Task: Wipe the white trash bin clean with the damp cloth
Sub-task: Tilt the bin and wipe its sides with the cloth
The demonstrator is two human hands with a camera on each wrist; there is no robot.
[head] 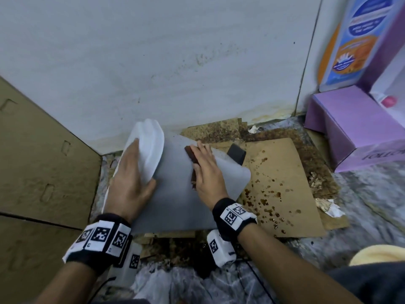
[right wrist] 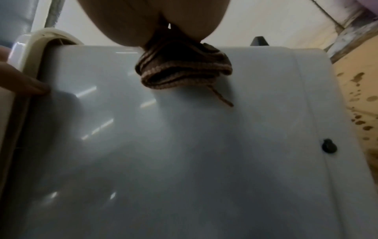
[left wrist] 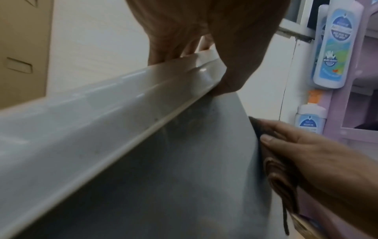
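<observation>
Trash bin (head: 175, 189): lay on its side on the floor, before the wall (head: 153, 62). Left hand (head: 129, 178): on the bin's rim at its left end. Right hand (head: 206, 170): on the bin's upturned side, right of the left hand, with the cloth (head: 191, 159) under it against that side. Cardboard sheet (head: 282, 178): flat on the floor, right of the bin and partly under it. Cardboard box (head: 43, 161): left of the bin. Shelf unit (head: 350, 128): far right, by the wall, bottles (head: 348, 40) on it.

- floor (head: 370, 194): grey, mottled
- stained cardboard sheet (head: 282, 176) flat on it, bin (head: 175, 194) lying on the cardboard
- purple box (head: 350, 128) right
- paper scraps (head: 328, 207) near cardboard edge
</observation>
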